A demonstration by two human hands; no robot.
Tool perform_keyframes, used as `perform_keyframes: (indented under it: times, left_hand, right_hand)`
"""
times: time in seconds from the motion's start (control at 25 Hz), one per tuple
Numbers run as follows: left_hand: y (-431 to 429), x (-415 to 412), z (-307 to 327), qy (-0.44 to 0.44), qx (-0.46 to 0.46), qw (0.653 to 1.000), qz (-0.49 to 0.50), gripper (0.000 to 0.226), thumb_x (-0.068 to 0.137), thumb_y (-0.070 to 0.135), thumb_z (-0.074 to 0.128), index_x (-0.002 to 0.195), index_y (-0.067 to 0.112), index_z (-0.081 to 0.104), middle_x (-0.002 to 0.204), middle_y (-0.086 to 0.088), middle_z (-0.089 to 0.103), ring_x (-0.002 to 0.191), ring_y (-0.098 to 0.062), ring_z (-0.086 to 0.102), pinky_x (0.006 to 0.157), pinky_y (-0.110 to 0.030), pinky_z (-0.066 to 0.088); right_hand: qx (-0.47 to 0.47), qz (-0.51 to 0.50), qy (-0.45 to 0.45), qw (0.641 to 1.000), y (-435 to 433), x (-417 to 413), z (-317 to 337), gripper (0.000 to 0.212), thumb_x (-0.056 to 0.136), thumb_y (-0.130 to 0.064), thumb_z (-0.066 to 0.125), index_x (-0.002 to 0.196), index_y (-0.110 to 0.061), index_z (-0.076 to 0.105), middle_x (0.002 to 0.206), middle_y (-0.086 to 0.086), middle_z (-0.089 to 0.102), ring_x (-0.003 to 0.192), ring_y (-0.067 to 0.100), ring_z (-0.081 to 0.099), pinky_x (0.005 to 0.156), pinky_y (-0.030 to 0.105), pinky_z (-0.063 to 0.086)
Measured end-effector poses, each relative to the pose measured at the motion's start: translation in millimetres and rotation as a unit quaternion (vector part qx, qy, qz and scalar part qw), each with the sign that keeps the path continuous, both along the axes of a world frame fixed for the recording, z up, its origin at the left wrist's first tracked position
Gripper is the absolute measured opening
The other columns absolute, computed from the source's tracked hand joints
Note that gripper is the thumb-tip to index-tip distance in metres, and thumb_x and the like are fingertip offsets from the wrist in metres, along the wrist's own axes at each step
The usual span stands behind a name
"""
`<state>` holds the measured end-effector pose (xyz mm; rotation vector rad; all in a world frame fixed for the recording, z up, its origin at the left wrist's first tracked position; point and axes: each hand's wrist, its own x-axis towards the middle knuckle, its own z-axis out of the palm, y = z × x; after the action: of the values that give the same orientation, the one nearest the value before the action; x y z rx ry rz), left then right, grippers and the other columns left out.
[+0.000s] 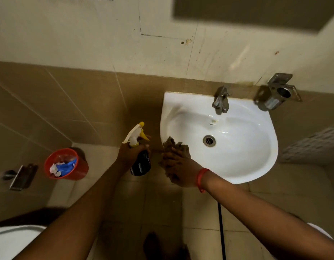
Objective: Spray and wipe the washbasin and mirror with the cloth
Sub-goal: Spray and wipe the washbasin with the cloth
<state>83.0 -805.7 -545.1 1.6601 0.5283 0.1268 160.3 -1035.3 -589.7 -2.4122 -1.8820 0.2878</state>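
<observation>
A white washbasin (237, 156) hangs on the brown tiled wall, with a metal tap (221, 100) at its back and a drain (209, 140) in the bowl. My left hand (129, 153) grips a dark spray bottle (141, 164) with a white and yellow trigger head, just left of the basin. My right hand (178, 169), with a red band on the wrist, presses a brown cloth (174, 145) against the basin's front left rim. The lower edge of the mirror (256, 12) shows at the top right, blurred.
A red bin (80, 169) with blue and white waste stands on the floor at left. A metal holder (278, 93) sticks out of the wall right of the tap. A wall fitting (21, 177) is at far left. A black hose (221, 231) runs down below the basin.
</observation>
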Motion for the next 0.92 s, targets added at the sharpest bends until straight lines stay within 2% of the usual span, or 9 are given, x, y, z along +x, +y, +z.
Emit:
perform_keyframes:
  times: [0.08, 0.2, 0.28, 0.4, 0.48, 0.56, 0.6, 0.76, 0.92]
  left_hand:
    - [-6, -10, 5, 0.001, -0.001, 1.000, 0.006, 0.022, 0.089, -0.006, 0.068, 0.111, -0.010, 0.066, 0.096, -0.010, 0.072, 0.067, -0.008, 0.072, 0.067, -0.020, 0.057]
    - [-15, -22, 6, -0.009, -0.002, 1.000, 0.026, 0.022, 0.089, -0.004, 0.068, 0.110, -0.010, 0.067, 0.092, -0.010, 0.072, 0.066, -0.010, 0.071, 0.069, -0.023, 0.058]
    - [-24, -27, 6, -0.002, 0.007, 0.999, 0.032, 0.022, 0.090, -0.003, 0.069, 0.111, -0.009, 0.068, 0.085, -0.010, 0.072, 0.066, -0.009, 0.071, 0.069, -0.021, 0.058]
    - [-33, -29, 1, -0.004, 0.014, 1.000, 0.016, 0.020, 0.090, -0.001, 0.069, 0.108, -0.007, 0.069, 0.089, -0.007, 0.074, 0.069, -0.012, 0.072, 0.073, -0.024, 0.059]
    - [-33, -27, 1, -0.002, 0.013, 1.000, 0.015, 0.016, 0.089, 0.000, 0.070, 0.105, -0.005, 0.070, 0.092, -0.006, 0.075, 0.071, -0.014, 0.072, 0.074, -0.024, 0.058]
    - [-31, -23, 2, -0.005, 0.011, 1.000, 0.021, 0.013, 0.089, -0.002, 0.068, 0.102, -0.005, 0.070, 0.094, -0.005, 0.075, 0.072, -0.013, 0.072, 0.072, -0.023, 0.058]
    - [-28, -20, 2, -0.005, 0.011, 1.000, 0.020, 0.014, 0.089, -0.003, 0.068, 0.103, -0.006, 0.070, 0.095, -0.006, 0.074, 0.072, -0.013, 0.072, 0.072, -0.022, 0.058]
    - [-11, -7, -8, -0.001, -0.008, 0.999, 0.033, 0.010, 0.086, 0.000, 0.072, 0.090, 0.009, 0.072, 0.089, -0.005, 0.073, 0.073, -0.007, 0.073, 0.071, -0.024, 0.059]
    - [8, -9, -28, 0.016, -0.034, 0.999, 0.036, 0.015, 0.084, 0.005, 0.076, 0.088, 0.018, 0.071, 0.090, -0.010, 0.073, 0.089, -0.030, 0.071, 0.082, -0.042, 0.058]
  right_hand:
    - [0.007, -0.006, 0.015, 1.000, -13, -8, 14, 0.029, 0.079, -0.044, 0.058, 0.100, -0.033, 0.076, 0.143, -0.011, 0.053, 0.147, 0.020, 0.031, 0.121, 0.051, 0.013]
    - [0.094, -0.146, 0.016, 0.985, -7, -16, 14, 0.054, 0.081, -0.044, 0.062, 0.132, -0.026, 0.059, 0.150, 0.001, 0.042, 0.146, 0.029, 0.031, 0.108, 0.054, 0.039]
    - [0.084, -0.318, -0.016, 0.944, 10, -35, 0, 0.067, 0.087, -0.037, 0.059, 0.147, -0.011, 0.043, 0.156, 0.017, 0.034, 0.146, 0.041, 0.030, 0.109, 0.059, 0.039]
    - [0.044, -0.481, -0.051, 0.874, 34, -62, -30, 0.057, 0.096, -0.030, 0.049, 0.147, -0.005, 0.041, 0.150, 0.027, 0.041, 0.132, 0.051, 0.045, 0.107, 0.066, 0.036]
    - [0.042, -0.512, -0.073, 0.855, 44, -52, -32, 0.044, 0.094, -0.027, 0.057, 0.131, -0.003, 0.056, 0.123, 0.026, 0.063, 0.099, 0.047, 0.066, 0.089, 0.061, 0.049]
    - [0.055, -0.540, -0.060, 0.838, 55, -31, -25, 0.027, 0.090, -0.027, 0.061, 0.103, -0.004, 0.064, 0.082, 0.015, 0.068, 0.062, 0.035, 0.068, 0.063, 0.046, 0.054]
    - [0.055, -0.549, -0.046, 0.833, 62, -23, -26, 0.025, 0.089, -0.029, 0.062, 0.096, -0.005, 0.062, 0.075, 0.012, 0.065, 0.056, 0.033, 0.066, 0.059, 0.043, 0.053]
    - [0.059, -0.566, 0.052, 0.821, 106, 12, -34, 0.043, 0.092, -0.041, 0.057, 0.112, -0.002, 0.055, 0.100, 0.015, 0.065, 0.082, 0.040, 0.068, 0.071, 0.050, 0.056]
    - [0.099, -0.658, 0.162, 0.728, 158, 68, -25, 0.080, 0.088, -0.054, 0.061, 0.138, 0.003, 0.036, 0.134, 0.023, 0.050, 0.114, 0.047, 0.056, 0.092, 0.057, 0.047]
